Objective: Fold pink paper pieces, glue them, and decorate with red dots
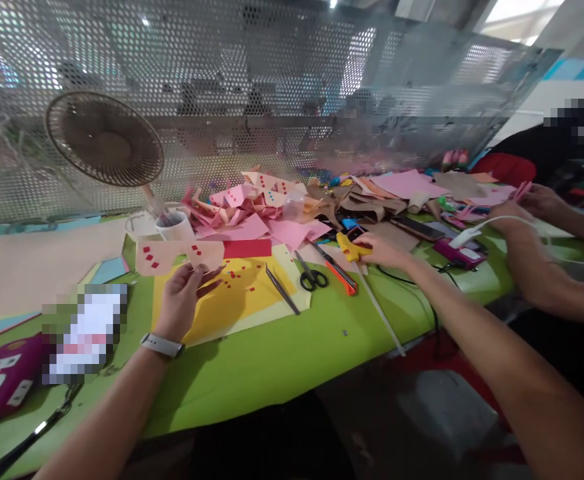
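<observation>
My left hand (pixel 182 297), with a white watch on the wrist, holds up a peach paper cut-out (pixel 177 255) dotted with small red squares, above a yellow sheet (pixel 237 297) on the green table (pixel 272 360). My right hand (pixel 385 250) reaches out to the right and grips a yellow glue gun (pixel 349 247); a long glue stick (pixel 379 310) trails from it toward the table's front edge. Black scissors (pixel 312 275), tweezers (pixel 282 289) and an orange cutter (pixel 339 270) lie between my hands.
A pile of pink and peach paper pieces (pixel 252 203) lies behind, beside a white cup (pixel 175 227) and a small fan (pixel 105 139). A perforated metal screen (pixel 272 87) backs the table. Another person's hands (pixel 522 210) work at the right. A magenta device (pixel 2 383) sits at the left.
</observation>
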`<move>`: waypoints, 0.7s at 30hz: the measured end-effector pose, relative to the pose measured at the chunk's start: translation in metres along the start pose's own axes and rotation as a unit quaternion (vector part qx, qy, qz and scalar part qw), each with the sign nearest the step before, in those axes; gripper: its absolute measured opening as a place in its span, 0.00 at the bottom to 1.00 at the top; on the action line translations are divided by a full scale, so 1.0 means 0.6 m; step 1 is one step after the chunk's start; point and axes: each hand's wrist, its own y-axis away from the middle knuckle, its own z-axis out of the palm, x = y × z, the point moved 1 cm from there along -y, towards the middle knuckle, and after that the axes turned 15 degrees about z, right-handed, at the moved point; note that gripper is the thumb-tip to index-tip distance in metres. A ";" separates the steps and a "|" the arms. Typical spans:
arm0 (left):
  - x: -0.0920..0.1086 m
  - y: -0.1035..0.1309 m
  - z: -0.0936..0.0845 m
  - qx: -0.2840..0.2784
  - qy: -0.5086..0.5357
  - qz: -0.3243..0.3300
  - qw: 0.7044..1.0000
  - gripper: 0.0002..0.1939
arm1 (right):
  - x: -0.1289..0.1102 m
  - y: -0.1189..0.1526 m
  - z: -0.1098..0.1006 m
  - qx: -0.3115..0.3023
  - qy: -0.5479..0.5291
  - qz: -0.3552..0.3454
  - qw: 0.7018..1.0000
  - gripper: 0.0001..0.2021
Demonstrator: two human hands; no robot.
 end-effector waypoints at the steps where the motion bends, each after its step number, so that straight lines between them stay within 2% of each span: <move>1: 0.000 0.000 0.000 0.000 0.001 0.002 1.000 0.19 | 0.004 -0.003 -0.001 -0.011 -0.008 -0.006 1.000 0.19; 4: 0.000 -0.001 0.000 0.001 0.000 0.007 1.000 0.18 | 0.016 -0.010 -0.009 -0.029 -0.027 -0.028 0.999 0.18; 6: 0.000 -0.002 -0.001 0.004 0.000 0.009 1.000 0.17 | 0.013 -0.008 -0.020 -0.013 -0.019 -0.036 0.999 0.15; 8: 0.000 -0.002 -0.001 0.009 0.006 0.015 1.000 0.16 | -0.012 0.001 -0.031 0.029 -0.001 -0.035 0.999 0.10; 10: 0.001 -0.004 -0.003 0.013 0.016 0.028 0.999 0.15 | -0.064 0.018 -0.034 0.076 0.011 -0.025 0.997 0.06; 11: 0.001 -0.005 -0.004 0.016 0.020 0.036 0.999 0.14 | -0.099 0.029 -0.030 0.090 0.013 -0.015 0.996 0.07; 14: 0.004 -0.008 -0.008 0.035 0.022 0.058 0.997 0.14 | -0.215 0.066 0.008 0.034 0.009 -0.045 0.998 0.15; 16: 0.004 -0.011 -0.012 0.050 0.024 0.058 0.997 0.15 | -0.279 0.086 0.044 -0.007 0.047 -0.071 0.996 0.19; 18: 0.003 -0.015 -0.016 0.060 0.028 0.057 0.996 0.15 | -0.318 0.097 0.076 -0.037 0.089 -0.071 0.993 0.19; 21: 0.001 -0.020 -0.021 0.060 0.039 0.059 0.996 0.14 | -0.334 0.099 0.100 -0.057 0.116 -0.062 0.990 0.11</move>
